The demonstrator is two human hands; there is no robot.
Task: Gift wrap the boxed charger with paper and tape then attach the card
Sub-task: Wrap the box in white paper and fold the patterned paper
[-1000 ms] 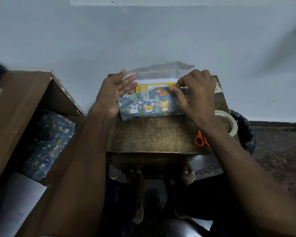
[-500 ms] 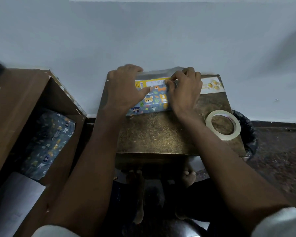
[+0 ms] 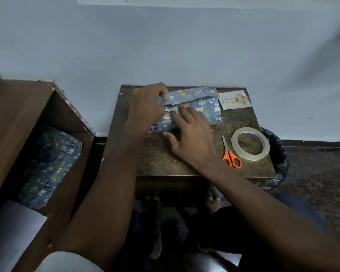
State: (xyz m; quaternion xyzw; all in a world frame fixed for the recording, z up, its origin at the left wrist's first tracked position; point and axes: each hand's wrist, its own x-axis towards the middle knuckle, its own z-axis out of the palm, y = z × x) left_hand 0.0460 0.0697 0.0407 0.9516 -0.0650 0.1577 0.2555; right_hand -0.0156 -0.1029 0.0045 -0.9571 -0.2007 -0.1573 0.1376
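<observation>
Small brown table (image 3: 194,161) against a pale wall: wrapping half done.
Parcel (image 3: 206,109) lies crosswise; my left hand (image 3: 145,107) pinches its far flap (image 3: 190,94), my right hand (image 3: 190,134) rests flat, fingers straight, tape roll (image 3: 250,143) nearer it.

The hands cover the left half of the wrapped box (image 3: 202,108), hiding the paper's seam there.

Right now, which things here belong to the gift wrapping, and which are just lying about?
In the job:
- wrapped box, under both hands (left, right)
- card
- tape
- scissors

Lying about:
- cabinet with spare paper
- black bag
</observation>
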